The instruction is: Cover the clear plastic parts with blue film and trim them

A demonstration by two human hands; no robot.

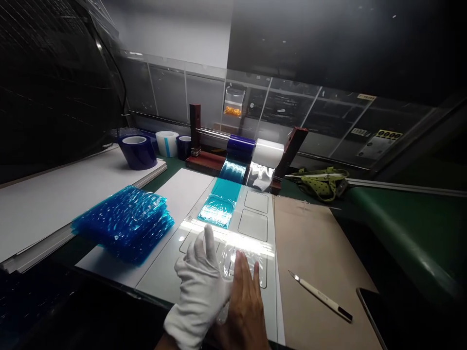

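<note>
My left hand (pixel 202 284), in a white cotton glove, lies open over the clear template sheet (pixel 164 265), fingers pointing away from me. Close beside it, my bare right hand (pixel 245 304) is open, its straight fingers resting on a wrinkled piece of clear film (pixel 251 265). The film covers one of the black outlined rounded rectangles. Beyond my hands, a strip of blue film (pixel 221 206) lies on the sheet, running down from a dark blue film roll (pixel 241 145). Next to that hangs a clear film roll (pixel 269 151). My palms are partly hidden.
A stack of blue film pieces (pixel 126 221) lies at left. A craft knife (pixel 321 295) rests on brown board (pixel 310 233), near a phone (pixel 372 316). Behind stand a wooden roll holder (pixel 195 129), a blue roll (pixel 137 154) and a white roll (pixel 167 143). A green pouch (pixel 321 183) sits right.
</note>
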